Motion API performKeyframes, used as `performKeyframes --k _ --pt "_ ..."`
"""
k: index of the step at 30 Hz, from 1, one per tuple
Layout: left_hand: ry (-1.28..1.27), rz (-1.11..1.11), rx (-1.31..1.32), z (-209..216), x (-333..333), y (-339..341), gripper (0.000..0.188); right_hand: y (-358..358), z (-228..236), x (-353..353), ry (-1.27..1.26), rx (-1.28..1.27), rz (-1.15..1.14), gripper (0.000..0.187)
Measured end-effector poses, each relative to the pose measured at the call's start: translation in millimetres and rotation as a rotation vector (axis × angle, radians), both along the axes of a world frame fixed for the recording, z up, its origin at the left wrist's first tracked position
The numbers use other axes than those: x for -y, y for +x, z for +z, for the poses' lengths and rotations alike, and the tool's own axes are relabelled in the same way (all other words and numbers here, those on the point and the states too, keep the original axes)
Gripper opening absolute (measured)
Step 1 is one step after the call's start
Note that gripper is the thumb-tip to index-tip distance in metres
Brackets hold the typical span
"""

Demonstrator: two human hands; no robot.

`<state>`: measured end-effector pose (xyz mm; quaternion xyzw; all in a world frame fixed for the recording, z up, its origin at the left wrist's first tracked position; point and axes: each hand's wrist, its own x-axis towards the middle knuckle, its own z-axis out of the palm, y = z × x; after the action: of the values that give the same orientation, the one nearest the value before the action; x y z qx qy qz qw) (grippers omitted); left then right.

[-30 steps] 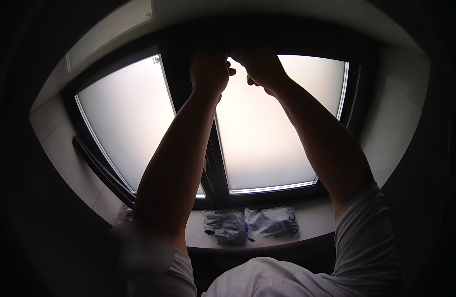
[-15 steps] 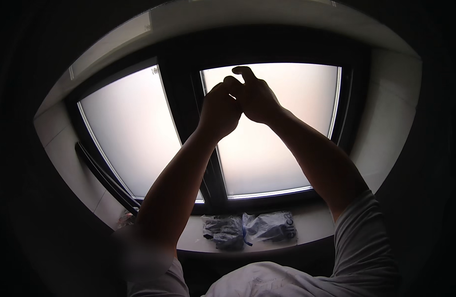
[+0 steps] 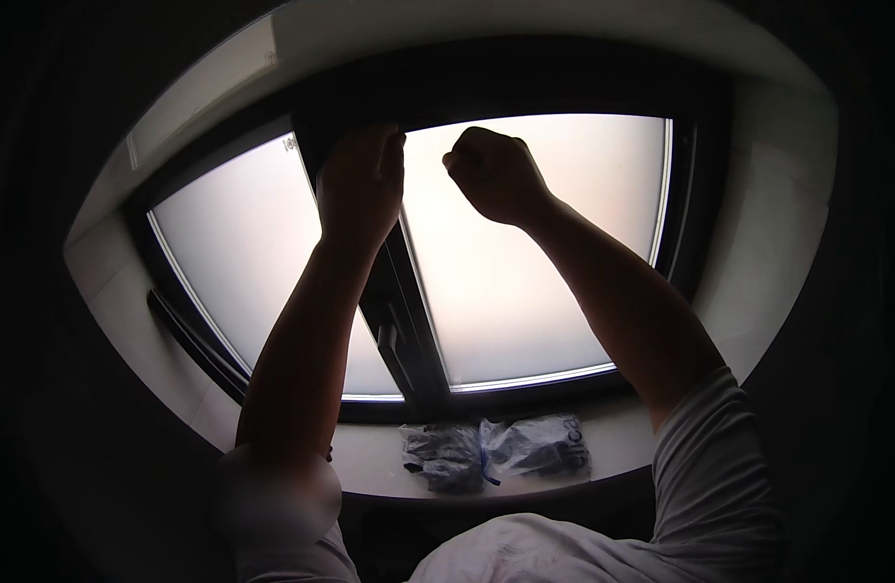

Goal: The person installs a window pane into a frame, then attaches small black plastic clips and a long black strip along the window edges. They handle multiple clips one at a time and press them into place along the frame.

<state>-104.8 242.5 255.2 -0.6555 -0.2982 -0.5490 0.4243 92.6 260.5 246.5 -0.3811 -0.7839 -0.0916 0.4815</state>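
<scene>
While the left hand (image 3: pixel 360 189) is up before the dark window frame (image 3: pixel 525 78), its fingers too shadowed to tell open from closed, the right hand (image 3: pixel 496 175), fingers curled closed, fronts the frosted right pane (image 3: pixel 544 291); a plastic bundle (image 3: pixel 442 455) lies on the sill (image 3: pixel 617 455).

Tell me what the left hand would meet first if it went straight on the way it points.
The left hand points upward, so most likely the dark top bar of the window frame; depth is unclear in the shadow, so it may be touching it.
</scene>
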Motion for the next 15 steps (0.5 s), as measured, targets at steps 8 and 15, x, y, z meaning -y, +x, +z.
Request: performKeyframes --k 8,15 --pt "0.131 -0.019 -0.194 8.8 -14.6 -10.2 0.01 -3.9 -17.5 -5.1 0.082 -0.037 0.122 0.017" --pt "0.219 -0.004 -0.189 2.0 -27.0 -4.9 0.014 -3.2 -45.5 -23.5 0.497 0.084 0.105 0.006"
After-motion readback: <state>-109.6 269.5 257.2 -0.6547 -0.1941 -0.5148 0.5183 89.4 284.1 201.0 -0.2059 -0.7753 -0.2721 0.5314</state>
